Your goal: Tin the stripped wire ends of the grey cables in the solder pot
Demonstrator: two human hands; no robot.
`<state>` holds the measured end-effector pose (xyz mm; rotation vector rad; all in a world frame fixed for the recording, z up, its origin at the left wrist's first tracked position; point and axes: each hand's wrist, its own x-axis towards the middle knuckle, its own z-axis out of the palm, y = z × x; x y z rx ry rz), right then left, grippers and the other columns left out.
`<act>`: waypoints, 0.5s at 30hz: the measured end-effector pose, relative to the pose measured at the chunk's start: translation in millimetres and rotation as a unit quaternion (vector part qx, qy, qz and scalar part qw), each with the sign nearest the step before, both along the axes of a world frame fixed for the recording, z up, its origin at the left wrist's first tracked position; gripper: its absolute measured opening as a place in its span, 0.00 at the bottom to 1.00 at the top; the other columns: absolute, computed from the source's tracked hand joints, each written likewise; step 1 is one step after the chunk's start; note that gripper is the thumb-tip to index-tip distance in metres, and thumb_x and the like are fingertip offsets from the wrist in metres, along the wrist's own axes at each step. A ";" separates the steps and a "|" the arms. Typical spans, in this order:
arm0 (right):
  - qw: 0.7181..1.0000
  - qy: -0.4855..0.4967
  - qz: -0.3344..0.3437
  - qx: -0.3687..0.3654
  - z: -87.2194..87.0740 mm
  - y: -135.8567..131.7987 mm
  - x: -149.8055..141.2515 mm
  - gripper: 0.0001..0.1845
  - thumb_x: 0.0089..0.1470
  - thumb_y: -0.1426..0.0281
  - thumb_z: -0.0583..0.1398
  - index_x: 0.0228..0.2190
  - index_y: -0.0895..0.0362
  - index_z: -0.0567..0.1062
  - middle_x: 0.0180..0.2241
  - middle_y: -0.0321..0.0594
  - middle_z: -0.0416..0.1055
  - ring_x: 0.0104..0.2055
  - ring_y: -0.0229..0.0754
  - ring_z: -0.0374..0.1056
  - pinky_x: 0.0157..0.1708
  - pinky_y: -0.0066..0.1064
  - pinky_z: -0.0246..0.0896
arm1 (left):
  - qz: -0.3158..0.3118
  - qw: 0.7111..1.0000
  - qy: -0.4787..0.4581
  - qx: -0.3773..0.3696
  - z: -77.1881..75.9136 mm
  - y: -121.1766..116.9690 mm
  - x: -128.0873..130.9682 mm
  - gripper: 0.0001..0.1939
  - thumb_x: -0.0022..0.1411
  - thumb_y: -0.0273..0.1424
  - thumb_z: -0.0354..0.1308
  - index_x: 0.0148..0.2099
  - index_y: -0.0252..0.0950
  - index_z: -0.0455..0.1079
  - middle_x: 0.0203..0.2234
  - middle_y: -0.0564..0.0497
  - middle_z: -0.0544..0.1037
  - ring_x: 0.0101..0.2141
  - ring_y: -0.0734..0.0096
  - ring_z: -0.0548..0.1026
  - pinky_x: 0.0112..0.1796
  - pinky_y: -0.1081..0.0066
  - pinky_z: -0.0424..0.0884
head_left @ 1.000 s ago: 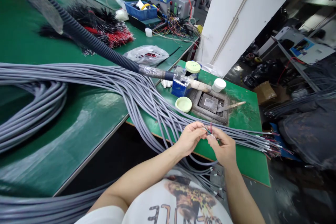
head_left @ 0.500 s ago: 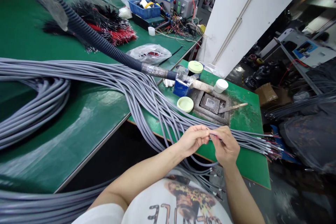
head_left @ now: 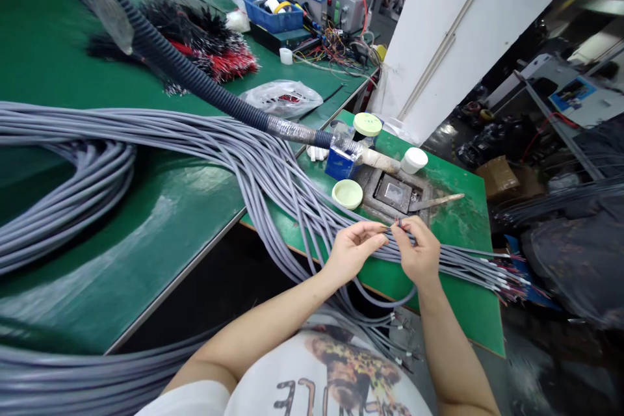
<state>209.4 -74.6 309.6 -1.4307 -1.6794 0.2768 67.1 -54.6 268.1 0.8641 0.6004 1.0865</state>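
Note:
My left hand and my right hand meet over the near edge of a small green table. Both pinch the thin coloured wire ends of one grey cable, which loops down below my hands. A thick bundle of grey cables runs from the left across the big green bench and passes under my hands. Its stripped ends fan out to the right.
Behind my hands sit a metal pot with a scraper, a pale green lid, a blue box and white jars. A black corrugated hose slants over the bench. Black and red wires and a plastic bag lie farther back.
Both hands have risen slightly and moved a little right with the wire ends. The loose spread strands seen a second ago are now pinched together between the fingertips.

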 end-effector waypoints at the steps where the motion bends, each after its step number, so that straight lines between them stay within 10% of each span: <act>1: 1.000 -0.004 0.006 -0.008 3.1 6.3 1.3 0.08 0.57 0.71 0.56 0.25 0.56 0.69 0.28 0.37 0.66 0.32 0.39 0.64 0.35 0.31 0.59 | 0.010 0.999 0.026 0.034 -1.4 1.1 -6.3 0.15 0.55 0.32 0.63 0.45 0.34 0.72 0.30 0.49 0.78 0.32 0.70 0.75 0.39 0.68 0.70; 8: 0.983 -0.151 0.050 -0.093 15.3 66.9 0.1 0.14 0.57 0.67 0.54 0.20 0.56 0.65 0.23 0.34 0.60 0.27 0.36 0.58 0.29 0.28 0.52 | 0.160 0.880 0.283 0.346 -30.2 9.5 -42.2 0.13 0.58 0.27 0.57 0.47 0.40 0.73 0.33 0.47 0.79 0.38 0.64 0.73 0.44 0.62 0.63; 15: 0.919 -0.347 0.063 -0.178 0.7 123.1 -23.0 0.13 0.57 0.66 0.54 0.24 0.57 0.70 0.27 0.38 0.69 0.29 0.38 0.63 0.30 0.28 0.50 | 0.131 0.830 0.348 0.416 -41.7 13.3 -42.1 0.11 0.61 0.27 0.53 0.45 0.40 0.72 0.32 0.48 0.79 0.37 0.65 0.73 0.45 0.62 0.60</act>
